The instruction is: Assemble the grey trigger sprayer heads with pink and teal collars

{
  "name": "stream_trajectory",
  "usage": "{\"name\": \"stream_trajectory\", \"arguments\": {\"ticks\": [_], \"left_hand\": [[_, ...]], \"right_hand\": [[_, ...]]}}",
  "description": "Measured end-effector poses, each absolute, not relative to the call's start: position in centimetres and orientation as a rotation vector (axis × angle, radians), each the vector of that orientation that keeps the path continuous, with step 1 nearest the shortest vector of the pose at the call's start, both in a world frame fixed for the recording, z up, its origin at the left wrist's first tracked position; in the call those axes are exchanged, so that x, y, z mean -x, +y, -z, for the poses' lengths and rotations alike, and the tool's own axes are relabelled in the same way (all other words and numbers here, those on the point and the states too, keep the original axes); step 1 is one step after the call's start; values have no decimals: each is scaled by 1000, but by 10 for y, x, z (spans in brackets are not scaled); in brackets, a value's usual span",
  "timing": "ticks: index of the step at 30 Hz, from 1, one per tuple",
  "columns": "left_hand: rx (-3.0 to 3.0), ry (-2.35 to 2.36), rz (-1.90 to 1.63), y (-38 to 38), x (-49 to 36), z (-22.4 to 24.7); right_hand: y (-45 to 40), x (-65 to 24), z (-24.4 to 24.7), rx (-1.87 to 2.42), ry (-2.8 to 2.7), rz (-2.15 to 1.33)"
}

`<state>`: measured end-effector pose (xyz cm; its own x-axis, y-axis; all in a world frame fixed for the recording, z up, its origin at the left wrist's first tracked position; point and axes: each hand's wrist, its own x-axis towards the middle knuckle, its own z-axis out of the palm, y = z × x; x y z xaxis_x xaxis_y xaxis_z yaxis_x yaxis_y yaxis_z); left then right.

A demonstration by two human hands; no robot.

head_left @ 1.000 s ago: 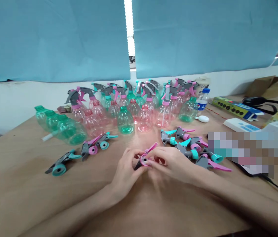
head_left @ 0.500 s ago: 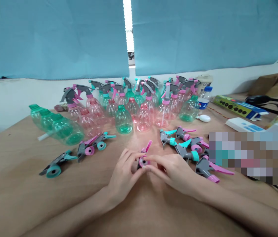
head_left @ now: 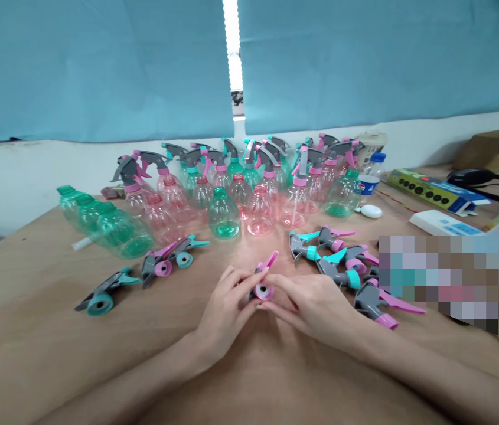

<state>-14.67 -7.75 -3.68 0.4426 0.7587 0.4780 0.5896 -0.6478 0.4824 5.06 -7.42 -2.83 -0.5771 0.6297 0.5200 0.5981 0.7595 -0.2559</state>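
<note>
Both my hands hold one grey and pink trigger spray head (head_left: 264, 290) low over the table, its pink collar opening facing me. My left hand (head_left: 230, 307) is closed round its grey body from the left. The thumb and fingers of my right hand (head_left: 315, 304) pinch the pink collar from the right. The fingers hide most of the grey body. Just right of my right hand lie several loose spray heads, such as a teal-collared one (head_left: 335, 274) and a pink-collared one (head_left: 375, 302). Further left, a teal and grey spray head (head_left: 100, 302) rests on the table.
Behind my hands stand several pink and green spray bottles, some capped with spray heads, others open like this green bottle (head_left: 224, 213). Green bottles (head_left: 116, 227) lean or lie at the left. At the right are a white box (head_left: 444, 224) and a yellow-green carton (head_left: 435, 192).
The pink collar has tilted slightly and the right fingers have shifted around it. Both hands keep their hold. The whole view has shifted a little.
</note>
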Motion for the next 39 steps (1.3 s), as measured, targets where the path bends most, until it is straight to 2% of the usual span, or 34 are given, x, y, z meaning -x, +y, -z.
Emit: {"name": "stream_trajectory", "arguments": {"ticks": [17,27,39], "left_hand": [[-2247,1275,-1030,-78,145,32],[-2305,1214,-1045,-77,149,33],[-2280,1226,-965,-78,147,30]], "right_hand": [[-88,-43,36,894,-2240,27],[-83,-45,36,907,-2303,-75],[-74,-46,39,855,-2313,-510]]}}
